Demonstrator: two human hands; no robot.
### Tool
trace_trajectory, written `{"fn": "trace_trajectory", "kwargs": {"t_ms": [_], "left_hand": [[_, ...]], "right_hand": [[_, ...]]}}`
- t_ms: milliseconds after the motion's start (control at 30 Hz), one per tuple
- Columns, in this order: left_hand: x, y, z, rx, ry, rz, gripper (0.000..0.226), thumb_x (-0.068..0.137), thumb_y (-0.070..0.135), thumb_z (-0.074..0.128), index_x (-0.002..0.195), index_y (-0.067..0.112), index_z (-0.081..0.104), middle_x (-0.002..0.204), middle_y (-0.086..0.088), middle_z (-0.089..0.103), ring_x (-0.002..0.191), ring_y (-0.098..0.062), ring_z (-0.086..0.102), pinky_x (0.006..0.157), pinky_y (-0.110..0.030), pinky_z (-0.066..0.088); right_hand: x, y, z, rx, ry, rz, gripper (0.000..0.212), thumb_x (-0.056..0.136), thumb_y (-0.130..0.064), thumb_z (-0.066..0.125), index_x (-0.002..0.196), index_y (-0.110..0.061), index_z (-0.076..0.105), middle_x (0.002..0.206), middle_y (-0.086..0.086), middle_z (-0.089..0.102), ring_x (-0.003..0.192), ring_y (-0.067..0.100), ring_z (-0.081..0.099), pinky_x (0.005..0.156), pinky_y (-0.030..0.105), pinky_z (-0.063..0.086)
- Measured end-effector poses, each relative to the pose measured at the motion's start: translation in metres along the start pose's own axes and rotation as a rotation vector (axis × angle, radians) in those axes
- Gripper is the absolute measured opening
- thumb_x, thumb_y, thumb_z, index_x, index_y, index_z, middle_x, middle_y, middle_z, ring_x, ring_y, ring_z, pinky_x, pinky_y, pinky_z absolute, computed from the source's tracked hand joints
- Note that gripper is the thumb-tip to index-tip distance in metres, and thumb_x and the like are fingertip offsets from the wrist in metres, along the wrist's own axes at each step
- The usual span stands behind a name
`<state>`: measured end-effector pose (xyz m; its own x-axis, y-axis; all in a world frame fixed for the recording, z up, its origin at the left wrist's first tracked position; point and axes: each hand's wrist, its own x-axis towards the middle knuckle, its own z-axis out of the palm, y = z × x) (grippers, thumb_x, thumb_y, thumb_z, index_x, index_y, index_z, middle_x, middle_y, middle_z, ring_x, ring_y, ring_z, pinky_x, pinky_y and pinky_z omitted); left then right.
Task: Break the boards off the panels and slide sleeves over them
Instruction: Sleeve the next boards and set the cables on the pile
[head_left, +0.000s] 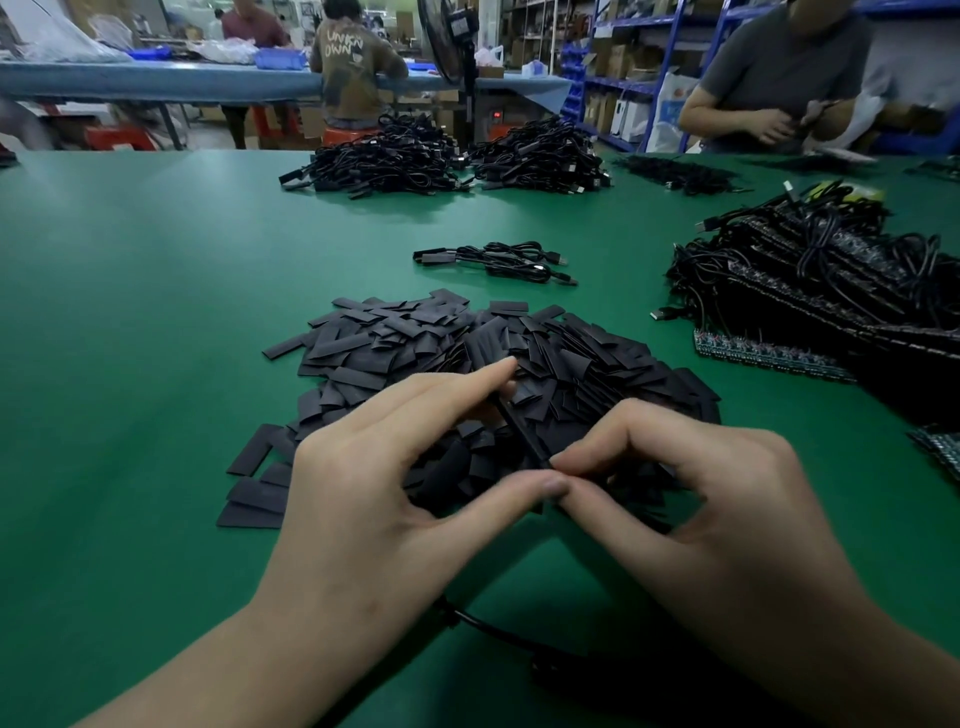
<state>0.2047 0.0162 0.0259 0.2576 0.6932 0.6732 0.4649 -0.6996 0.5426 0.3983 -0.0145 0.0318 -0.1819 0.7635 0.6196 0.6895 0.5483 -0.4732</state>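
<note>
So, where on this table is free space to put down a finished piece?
The wide bare green table left of the sleeve pile is free, also the strip between that pile and the small cable bundle. The right side is crowded with stacked panels and cables.

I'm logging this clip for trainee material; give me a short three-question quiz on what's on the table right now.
1. True or false: the left hand and right hand both pinch one black sleeve.
2. Where does the loose sleeve pile lie? A) on the green table, beneath and beyond the hands B) in a blue bin C) in a cardboard box.
3. Fill in: the stacked panels sit on the person's ___ side.
Key: 1 true; 2 A; 3 right.
</note>
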Motion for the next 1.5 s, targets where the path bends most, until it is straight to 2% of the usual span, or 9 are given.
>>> {"fn": "trace_trajectory", "kwargs": {"t_ms": [300,667,800,967,1067,1133,1300,1400,1500], "left_hand": [[0.002,-0.004,-0.003,0.045,0.04,0.065,0.044,0.079,0.037,0.08,0.115,0.013,0.073,0.104,0.005,0.073,0.099,-0.005,0.068,0.09,-0.017,0.049],[0.004,-0.013,-0.004,-0.047,0.106,-0.09,0.05,0.075,0.045,0.08,0.119,0.024,0.071,0.101,0.014,0.074,0.097,-0.005,0.071,0.09,-0.016,0.051],[0.004,-0.019,-0.005,-0.062,0.072,-0.172,0.057,0.074,0.055,0.077,0.125,0.032,0.067,0.105,0.021,0.072,0.102,0.002,0.068,0.093,-0.014,0.049],[0.013,-0.019,-0.012,0.166,-0.068,-0.185,0.048,0.085,0.067,0.056,0.124,0.041,0.065,0.113,0.027,0.061,0.109,0.002,0.058,0.093,-0.024,0.049],[0.034,-0.018,-0.027,0.197,-0.279,-0.221,0.033,0.088,0.066,0.05,0.093,0.042,0.072,0.085,0.025,0.065,0.083,0.005,0.061,0.07,-0.015,0.045],[0.046,-0.017,-0.041,0.206,-0.535,-0.256,0.03,0.082,0.065,0.05,0.09,0.044,0.071,0.078,0.03,0.067,0.07,0.011,0.06,0.058,-0.009,0.04],[0.059,-0.026,-0.064,0.174,-0.941,-0.179,0.04,0.07,0.067,0.071,0.108,0.059,0.065,0.094,0.027,0.067,0.084,0.006,0.064,0.071,-0.012,0.049],[0.057,-0.036,-0.064,0.229,-1.019,-0.079,0.051,0.06,0.069,0.078,0.109,0.062,0.063,0.097,0.025,0.063,0.083,0.006,0.059,0.072,-0.017,0.051],[0.048,-0.037,-0.055,0.244,-1.05,-0.087,0.044,0.062,0.066,0.078,0.103,0.058,0.066,0.094,0.025,0.063,0.081,0.007,0.059,0.069,-0.017,0.052]], "right_hand": [[0.0,0.001,-0.004,0.244,-0.091,0.125,0.009,0.086,-0.023,0.072,0.093,-0.029,0.07,0.085,-0.017,0.073,0.083,0.003,0.072,0.071,0.016,0.053],[0.0,0.012,-0.001,0.075,-0.274,0.089,0.028,0.083,-0.057,0.066,0.106,-0.042,0.059,0.089,-0.017,0.068,0.083,0.006,0.068,0.068,0.021,0.051],[0.004,0.017,-0.005,0.085,-0.242,0.128,0.024,0.086,-0.056,0.069,0.104,-0.042,0.063,0.083,-0.012,0.067,0.072,0.013,0.065,0.063,0.021,0.05],[0.041,0.036,-0.024,-0.087,-0.156,0.235,0.026,0.082,-0.057,0.064,0.103,-0.042,0.067,0.08,-0.013,0.067,0.071,0.007,0.064,0.069,0.033,0.053],[0.091,0.059,-0.025,-0.316,-0.206,0.225,0.022,0.088,-0.048,0.064,0.109,-0.041,0.068,0.08,-0.019,0.065,0.072,-0.003,0.061,0.073,0.033,0.053],[0.13,0.077,-0.012,-0.405,-0.225,0.201,0.02,0.093,-0.041,0.068,0.112,-0.037,0.069,0.082,-0.017,0.062,0.076,0.005,0.062,0.075,0.03,0.048],[0.217,0.11,0.04,-0.477,-0.303,0.18,0.028,0.098,-0.032,0.067,0.125,-0.023,0.067,0.108,0.004,0.068,0.093,0.022,0.061,0.084,0.036,0.051],[0.24,0.108,0.056,-0.51,-0.305,0.177,0.045,0.098,-0.037,0.066,0.139,-0.02,0.06,0.138,0.012,0.06,0.125,0.029,0.056,0.104,0.044,0.047],[0.23,0.088,0.057,-0.436,-0.271,0.116,0.04,0.099,-0.041,0.063,0.133,-0.02,0.062,0.132,0.009,0.06,0.122,0.025,0.056,0.103,0.044,0.047]]}}
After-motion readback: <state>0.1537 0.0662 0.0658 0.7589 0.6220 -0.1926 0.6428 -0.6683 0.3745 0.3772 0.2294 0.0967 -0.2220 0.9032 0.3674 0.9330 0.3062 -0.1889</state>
